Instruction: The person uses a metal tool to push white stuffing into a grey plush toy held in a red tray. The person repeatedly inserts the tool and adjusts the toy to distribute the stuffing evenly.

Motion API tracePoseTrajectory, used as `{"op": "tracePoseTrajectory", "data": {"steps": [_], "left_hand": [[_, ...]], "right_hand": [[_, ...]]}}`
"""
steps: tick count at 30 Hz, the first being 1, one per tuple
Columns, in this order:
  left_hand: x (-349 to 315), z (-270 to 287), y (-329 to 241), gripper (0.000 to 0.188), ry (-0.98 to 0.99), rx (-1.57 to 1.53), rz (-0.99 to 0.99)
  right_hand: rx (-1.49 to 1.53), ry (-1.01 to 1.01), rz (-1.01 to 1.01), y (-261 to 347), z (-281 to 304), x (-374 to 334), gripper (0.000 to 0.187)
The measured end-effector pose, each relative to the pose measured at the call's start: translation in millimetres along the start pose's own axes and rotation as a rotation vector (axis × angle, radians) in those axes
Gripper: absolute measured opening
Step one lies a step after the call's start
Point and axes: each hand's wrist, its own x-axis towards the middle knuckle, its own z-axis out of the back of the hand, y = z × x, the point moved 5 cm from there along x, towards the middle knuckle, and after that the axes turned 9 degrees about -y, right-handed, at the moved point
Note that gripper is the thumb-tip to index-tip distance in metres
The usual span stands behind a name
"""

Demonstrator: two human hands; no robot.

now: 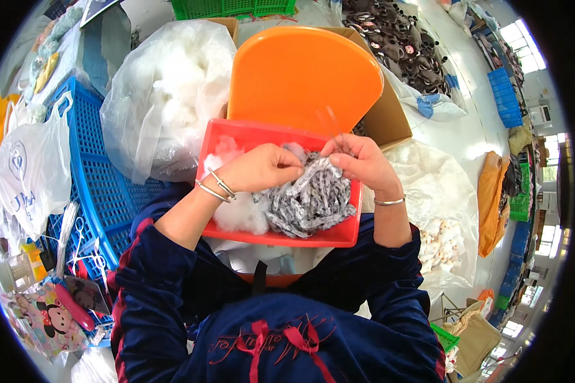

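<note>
A red plastic tray [268, 239] rests on my lap, holding a heap of grey-and-white fuzzy plush strips [310, 204] and white fibre stuffing [241, 214]. Over its middle, my left hand [265, 167] is closed, fingertips pinched together against the far side of the heap. What they pinch is too small to make out. My right hand [362, 159] reaches in over the tray's far right corner. Its thumb and forefinger are closed on the end of a grey-and-white plush strip. Both wrists wear silver bangles.
An orange plastic board [303, 76] stands just beyond the tray, against a cardboard box [390, 118]. Left of it is a clear bag of white stuffing [176, 96]. A blue crate [105, 172] holds scissors [96, 255]; at right lies a plastic sack with small white pieces [444, 246].
</note>
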Motion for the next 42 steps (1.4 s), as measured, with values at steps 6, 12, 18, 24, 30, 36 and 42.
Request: {"op": "tracePoseTrajectory", "data": {"steps": [6,12,18,24,30,36,42], "left_hand": [[-3.6,-0.6,-5.6,0.026,-0.065,0.351,-0.050],[-2.4,-1.6,-15.9,0.036,-0.194,-0.355,0.176],[-0.2,8.8,-20.9,0.030,-0.232,-0.428,0.095],[-1.8,19.8,-28.8,0.030,-0.416,-0.456,-0.075],[1.4,15.1,-25.9,0.029,-0.472,-0.438,-0.106],[0.9,28.3,-16.2,0.021,-0.469,-0.182,-0.085],[-9.9,41.1,-25.8,0.019,-0.564,-0.335,-0.022]], "right_hand": [[0.150,-0.209,0.101,1.8,17.5,6.7,0.011],[-0.081,-0.195,0.315,9.6,-10.5,4.4,0.007],[0.164,-0.085,0.298,23.1,-30.6,-0.3,0.010],[0.262,-0.191,0.153,-0.7,-19.5,9.2,0.020],[0.296,-0.152,0.097,-6.4,-45.5,14.4,0.014],[0.100,-0.236,0.185,-5.5,-34.8,16.6,0.011],[-0.103,-0.252,0.266,4.6,-22.4,8.6,0.012]]}}
